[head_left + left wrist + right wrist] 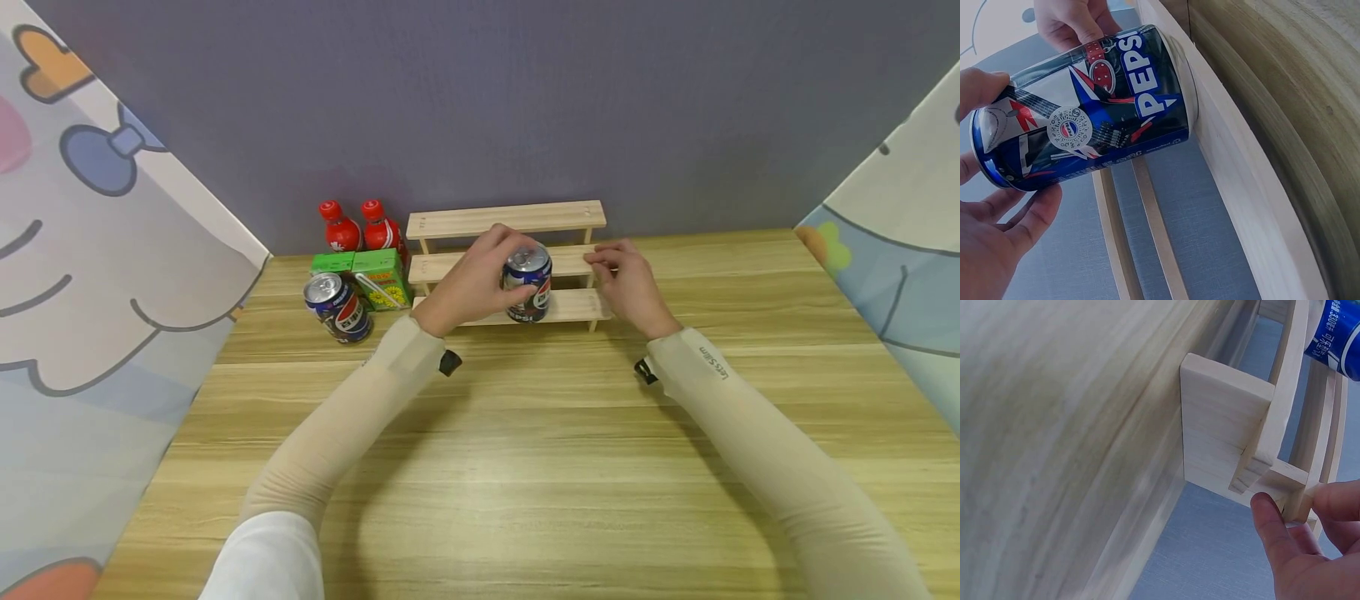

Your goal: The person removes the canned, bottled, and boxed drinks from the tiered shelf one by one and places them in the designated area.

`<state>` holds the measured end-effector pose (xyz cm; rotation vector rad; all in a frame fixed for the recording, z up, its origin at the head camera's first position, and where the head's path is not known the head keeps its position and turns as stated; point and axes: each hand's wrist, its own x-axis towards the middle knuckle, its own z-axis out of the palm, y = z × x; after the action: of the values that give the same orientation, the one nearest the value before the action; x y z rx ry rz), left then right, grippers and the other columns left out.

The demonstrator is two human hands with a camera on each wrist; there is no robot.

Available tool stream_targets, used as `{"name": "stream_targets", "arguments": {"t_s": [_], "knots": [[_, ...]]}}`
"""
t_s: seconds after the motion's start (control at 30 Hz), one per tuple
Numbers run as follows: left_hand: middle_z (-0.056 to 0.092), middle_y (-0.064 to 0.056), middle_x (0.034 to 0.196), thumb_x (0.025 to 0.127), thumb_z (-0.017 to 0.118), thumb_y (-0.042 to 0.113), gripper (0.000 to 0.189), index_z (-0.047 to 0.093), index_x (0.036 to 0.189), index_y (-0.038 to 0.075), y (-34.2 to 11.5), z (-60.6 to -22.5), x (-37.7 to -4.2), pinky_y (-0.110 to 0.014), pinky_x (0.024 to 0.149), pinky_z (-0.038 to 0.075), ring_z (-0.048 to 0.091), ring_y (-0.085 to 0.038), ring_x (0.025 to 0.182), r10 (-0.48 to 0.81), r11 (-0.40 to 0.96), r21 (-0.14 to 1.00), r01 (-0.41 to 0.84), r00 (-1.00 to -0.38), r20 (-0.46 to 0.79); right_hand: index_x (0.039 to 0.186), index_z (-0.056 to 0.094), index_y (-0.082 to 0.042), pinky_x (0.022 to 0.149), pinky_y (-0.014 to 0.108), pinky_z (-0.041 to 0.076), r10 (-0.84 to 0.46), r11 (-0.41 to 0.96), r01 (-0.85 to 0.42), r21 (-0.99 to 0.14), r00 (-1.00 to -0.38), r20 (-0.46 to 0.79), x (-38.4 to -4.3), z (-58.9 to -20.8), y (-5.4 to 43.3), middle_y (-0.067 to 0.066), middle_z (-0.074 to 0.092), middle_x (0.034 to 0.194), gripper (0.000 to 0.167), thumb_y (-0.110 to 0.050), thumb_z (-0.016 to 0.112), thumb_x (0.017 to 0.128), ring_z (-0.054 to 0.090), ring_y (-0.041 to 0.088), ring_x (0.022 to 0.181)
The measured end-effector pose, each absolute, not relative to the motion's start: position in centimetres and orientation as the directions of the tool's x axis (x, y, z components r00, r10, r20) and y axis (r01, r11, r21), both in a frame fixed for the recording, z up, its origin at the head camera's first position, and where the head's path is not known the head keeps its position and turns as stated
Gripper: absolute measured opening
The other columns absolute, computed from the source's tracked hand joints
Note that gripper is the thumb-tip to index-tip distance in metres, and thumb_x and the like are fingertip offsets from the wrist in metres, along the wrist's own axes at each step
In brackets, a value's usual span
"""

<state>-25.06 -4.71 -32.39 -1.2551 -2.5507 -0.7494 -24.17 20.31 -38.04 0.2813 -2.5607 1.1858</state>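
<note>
My left hand (pixel 480 281) grips a blue Pepsi can (pixel 529 279) around its upper part, thumb on the near side. The can is upright, its base right at the lowest board of a three-tier wooden shelf (pixel 504 218). In the left wrist view, the thumb and fingers curl round the top end of the can (pixel 1085 112). At the shelf's right end, my right hand (pixel 628 279) pinches the tip of the middle board. The right wrist view shows its thumb and fingers around that board end (pixel 1297 503).
Left of the shelf stand a second Pepsi can (pixel 339 308), two green drink cartons (pixel 381 277) and two red-capped bottles (pixel 384 229) behind them. A grey wall (pixel 480 108) rises behind the shelf, and patterned panels (pixel 90 250) flank the wooden table (pixel 525 467).
</note>
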Motion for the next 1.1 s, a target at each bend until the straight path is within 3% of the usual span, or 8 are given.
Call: {"name": "stream_targets", "arguments": {"t_s": [0.47,1.1], "knots": [[0.048,-0.003,0.112,0.084,0.071,0.032,0.042,0.057,0.117,0.011,-5.6,-32.4,-24.7,-0.033,0.086,0.041,0.046,-0.016,0.101,0.683,0.482,0.318,0.816,-0.578,0.447,0.11,0.064,0.01,0.085,0.044,0.047,-0.065,0.635,-0.312,-0.706,-0.933,0.354,-24.2,-38.0,20.2,0.023,0.049,0.119,0.022,0.004,0.05,0.094,0.053,0.035,0.099],[0.047,-0.004,0.114,0.083,0.073,0.03,0.042,0.056,0.117,0.011,-8.5,-31.6,-23.8,-0.03,0.083,0.044,0.047,-0.016,0.101,0.652,0.514,0.34,0.788,-0.616,0.443,0.108,0.065,0.009,0.084,0.043,0.048,-0.054,0.636,-0.315,-0.705,-0.929,0.366,-24.2,-38.2,20.5,0.022,0.05,0.118,0.02,0.006,0.052,0.093,0.053,0.034,0.097]]}}
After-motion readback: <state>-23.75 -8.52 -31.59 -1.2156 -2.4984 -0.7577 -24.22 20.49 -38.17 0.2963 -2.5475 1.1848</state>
